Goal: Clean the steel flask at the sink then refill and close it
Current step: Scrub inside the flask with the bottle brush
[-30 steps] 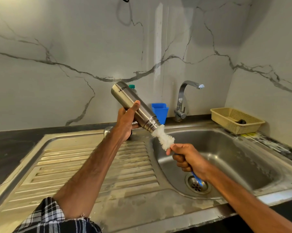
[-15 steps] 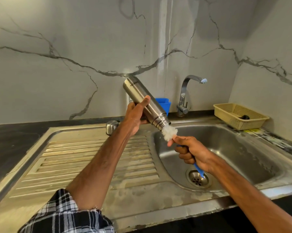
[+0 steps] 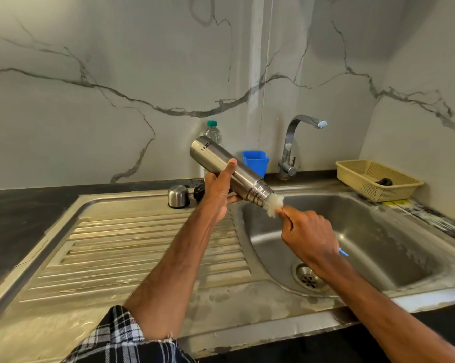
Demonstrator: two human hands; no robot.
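Left hand (image 3: 218, 195) grips the steel flask (image 3: 229, 170) round its middle, thumb up along the side, fingers wrapped under. Head view only. Right hand (image 3: 310, 234) is clenched round the brush (image 3: 273, 204) handle, whose blue end pokes out behind the wrist. The flask is off the surface, above the left rim of the basin (image 3: 378, 244). It is tilted, with its base up toward the back-left and its open threaded mouth down toward the front-right. Its long axis points straight at the right hand, which is just beside the mouth and the nearer one to it. White bristles show in the gap between mouth and fingers, and the rest of the brush head is inside. Judgement: scrubbing step, and the coming stroke must run along that axis, in or out. Whether there is water or soap in the flask cannot be told. Steel cap (image 3: 178, 196) and black stopper (image 3: 198, 193) sit side by side at the back edge of the drainboard (image 3: 142, 244), just left of the left hand, so the flask is not yet closed. Tap (image 3: 290, 145) stands at the basin's back edge, no stream seen. Blue cup (image 3: 255, 162) sits beside the tap, contents hidden. Yellow basket (image 3: 352, 176) at the back-right corner holds one small dark thing (image 3: 384, 182). Plastic bottle (image 3: 212, 132) with a green cap stands behind the flask, looks clear inside.
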